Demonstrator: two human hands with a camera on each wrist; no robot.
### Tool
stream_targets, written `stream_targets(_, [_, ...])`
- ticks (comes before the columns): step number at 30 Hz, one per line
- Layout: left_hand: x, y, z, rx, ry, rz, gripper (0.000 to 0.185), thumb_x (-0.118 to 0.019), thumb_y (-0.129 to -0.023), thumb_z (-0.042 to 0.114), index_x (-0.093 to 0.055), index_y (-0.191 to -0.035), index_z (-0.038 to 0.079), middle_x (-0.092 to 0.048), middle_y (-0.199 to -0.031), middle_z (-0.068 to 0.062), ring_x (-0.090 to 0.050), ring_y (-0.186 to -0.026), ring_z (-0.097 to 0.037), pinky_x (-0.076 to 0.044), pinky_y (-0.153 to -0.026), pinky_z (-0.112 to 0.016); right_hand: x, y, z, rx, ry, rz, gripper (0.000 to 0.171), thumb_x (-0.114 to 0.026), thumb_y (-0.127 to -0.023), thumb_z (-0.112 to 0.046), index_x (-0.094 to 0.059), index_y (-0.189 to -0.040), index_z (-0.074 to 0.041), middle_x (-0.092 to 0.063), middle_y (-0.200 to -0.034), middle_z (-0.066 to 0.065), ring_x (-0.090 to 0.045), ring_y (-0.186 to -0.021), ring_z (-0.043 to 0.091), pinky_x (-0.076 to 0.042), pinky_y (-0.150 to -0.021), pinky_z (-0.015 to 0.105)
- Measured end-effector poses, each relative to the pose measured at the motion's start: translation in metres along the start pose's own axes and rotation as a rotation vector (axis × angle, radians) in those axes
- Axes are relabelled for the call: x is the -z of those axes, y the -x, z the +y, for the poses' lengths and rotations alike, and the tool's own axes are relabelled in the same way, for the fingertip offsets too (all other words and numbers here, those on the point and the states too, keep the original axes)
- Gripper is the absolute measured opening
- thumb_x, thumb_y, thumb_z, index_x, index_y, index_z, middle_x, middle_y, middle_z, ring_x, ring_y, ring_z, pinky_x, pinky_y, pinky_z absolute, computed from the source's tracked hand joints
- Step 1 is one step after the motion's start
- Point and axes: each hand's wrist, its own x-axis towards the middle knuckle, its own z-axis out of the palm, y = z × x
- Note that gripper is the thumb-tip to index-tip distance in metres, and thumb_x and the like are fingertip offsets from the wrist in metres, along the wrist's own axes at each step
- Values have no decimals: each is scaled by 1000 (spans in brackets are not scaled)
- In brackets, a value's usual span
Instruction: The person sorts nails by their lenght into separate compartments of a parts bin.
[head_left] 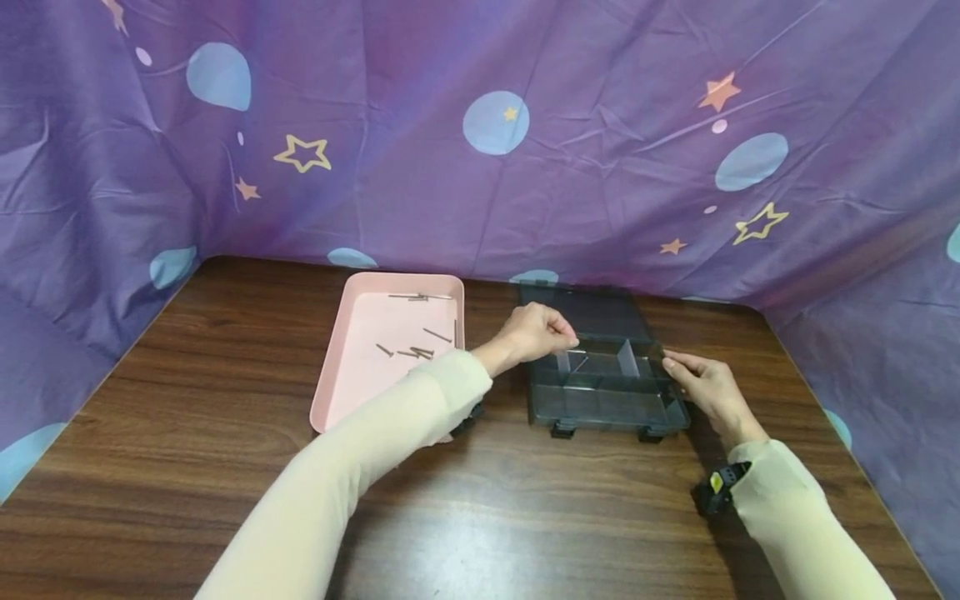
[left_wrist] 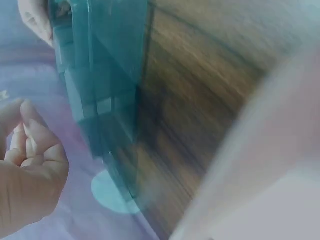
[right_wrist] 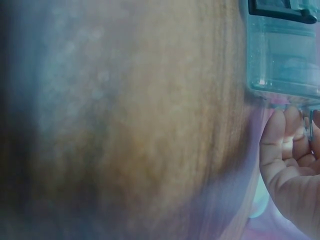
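A dark translucent organizer box (head_left: 609,407) lies with its lid (head_left: 592,310) folded back and dividers inside. Above its left compartments is my left hand (head_left: 536,332), thumb and index fingertips touching; in the left wrist view that hand (left_wrist: 37,170) shows nothing between them. Below these fingertips, a thin screw or nail (head_left: 580,364) shows in a compartment. My right hand (head_left: 708,390) grips the box's right edge, thumb on top; in the right wrist view its fingers (right_wrist: 272,135) curl against the wall. Left of the box, a pink tray (head_left: 330,375) holds several screws or nails (head_left: 416,353).
Box and tray stand on a dark wood-grain table (head_left: 465,517). A purple curtain (head_left: 420,167) with stars and circles hangs behind and at both sides. Two black latches (head_left: 562,429) stick out at the box's front. The left sleeve (head_left: 390,433) crosses the tray's near right corner.
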Motion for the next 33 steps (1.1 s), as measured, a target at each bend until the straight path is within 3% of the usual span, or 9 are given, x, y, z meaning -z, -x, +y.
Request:
stream_targets(4, [13,2,-7,14,22,28,14,-72,-83,23,-73,-90,11,-74,-82,-2,-69,-71,-11,-47,-60,-14,0,0,-1,5,-12,-11,53,-53,-96,-24,-43,-130,15,-56,-98,-32,-57,-80,-9,-50,-64,15])
stream_targets(15, [54,13,-29,53,119,70,16,-69,-86,19,-70,-93,5,-72,-91,-13,-66,-72,-14,-45,-58,-17,2,-2,-1,-3,-18,-5,53,-54,-96,-25,-44,-130,14,-58,-99,-29,-57,-83,-11,-49,-66,12])
stream_targets(19, [69,19,-39,68,143,83,16,-68,-87,16,-69,-95,3,-70,-91,-15,-63,-72,-12,-51,-68,-26,2,-2,-1,-10,-3,1,53,-54,-96,-26,-45,-130,13,-59,-102,-26,-57,-82,-11,-50,-66,13])
stream_targets(24, [86,26,-58,100,130,103,18,-67,-87,16,-68,-97,2,-68,-86,-8,-60,-74,-12,-51,-76,-33,2,-2,-1,-11,6,7,52,-54,-96,-26,-45,-130,12,-58,-102,-26,-56,-83,-12,-49,-66,12])
stream_targets(30, [100,34,-83,160,120,111,19,-64,-88,13,-66,-101,-1,-69,-100,-16,-66,-91,-30,-51,-85,-37,1,-2,1,-11,-17,4,53,-54,-96,-26,-44,-131,13,-58,-96,-30,-57,-81,-11,-50,-65,12])
stream_targets(33, [105,36,-92,174,73,118,19,-64,-89,13,-65,-101,-1,-69,-100,-16,-66,-93,-32,-51,-86,-34,1,-1,2,-13,-33,0,53,-54,-96,-25,-43,-131,14,-57,-95,-31,-58,-80,-10,-50,-65,13])
